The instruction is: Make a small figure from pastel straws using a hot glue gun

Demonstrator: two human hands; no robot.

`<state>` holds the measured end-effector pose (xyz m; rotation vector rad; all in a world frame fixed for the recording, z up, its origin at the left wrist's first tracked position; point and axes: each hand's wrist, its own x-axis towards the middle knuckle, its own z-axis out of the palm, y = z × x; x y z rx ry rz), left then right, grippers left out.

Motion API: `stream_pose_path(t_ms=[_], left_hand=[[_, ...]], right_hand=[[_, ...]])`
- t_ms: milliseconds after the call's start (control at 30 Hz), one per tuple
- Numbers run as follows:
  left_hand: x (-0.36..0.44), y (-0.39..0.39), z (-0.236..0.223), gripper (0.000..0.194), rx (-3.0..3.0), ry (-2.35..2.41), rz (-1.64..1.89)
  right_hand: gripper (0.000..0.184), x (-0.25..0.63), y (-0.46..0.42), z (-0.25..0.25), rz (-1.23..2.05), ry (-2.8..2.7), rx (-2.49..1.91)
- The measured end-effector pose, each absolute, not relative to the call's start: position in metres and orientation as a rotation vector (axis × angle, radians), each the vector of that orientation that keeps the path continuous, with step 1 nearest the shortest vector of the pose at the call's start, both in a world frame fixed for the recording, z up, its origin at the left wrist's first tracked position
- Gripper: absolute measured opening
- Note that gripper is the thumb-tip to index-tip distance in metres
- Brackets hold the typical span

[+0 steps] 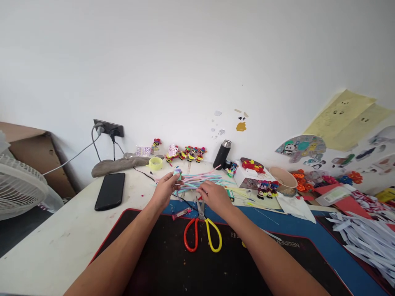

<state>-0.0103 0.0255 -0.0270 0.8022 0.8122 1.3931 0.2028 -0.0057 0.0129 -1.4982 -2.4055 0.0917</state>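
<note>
My left hand (166, 187) is closed around a small pastel fuzzy figure (177, 172), which looks made of pipe cleaners and pokes up above the fingers. To its right, my right hand (213, 195) has thumb and fingertips pinched together at the near edge of a pile of pink and pale blue pipe cleaners (205, 177). What lies in that pinch is too small to make out. Just below both hands rest scissors (201, 214) with one red and one yellow handle, blades spread and pointing away. A small pink tube-like packet (182, 213) lies beside them.
A black mat (160, 263) covers the near table. Left are a phone (110, 191), a tape roll (155, 163) and a fan (21, 185). Against the wall stand several small figures (193, 153) and a black flask (222, 155). White strips (367, 242) are heaped at right.
</note>
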Motion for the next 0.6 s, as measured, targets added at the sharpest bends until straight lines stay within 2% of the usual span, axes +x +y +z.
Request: stream_pose_path(t_ms=[133,267,400,500,600], left_hand=[[-0.012,0.027,-0.026,0.04,0.776,0.809,1.415],[-0.012,0.023,-0.02,0.039,0.765,0.731,1.395],[-0.008,0.014,-0.016,0.034,0.815,0.611,1.186],[-0.004,0.01,-0.016,0.031,0.825,0.597,1.079],[-0.004,0.013,-0.02,0.026,0.75,0.578,1.124]], right_hand=[[0.022,0.208,0.0,0.014,0.127,-2.221,-1.499],[0.029,0.207,-0.007,0.0,0.43,-1.955,-1.505],[0.037,0.201,-0.014,-0.01,0.747,-1.619,-1.441],[0.039,0.197,-0.018,-0.01,0.864,-1.488,-1.367],[0.039,0.193,-0.026,-0.011,0.902,-1.523,-1.333]])
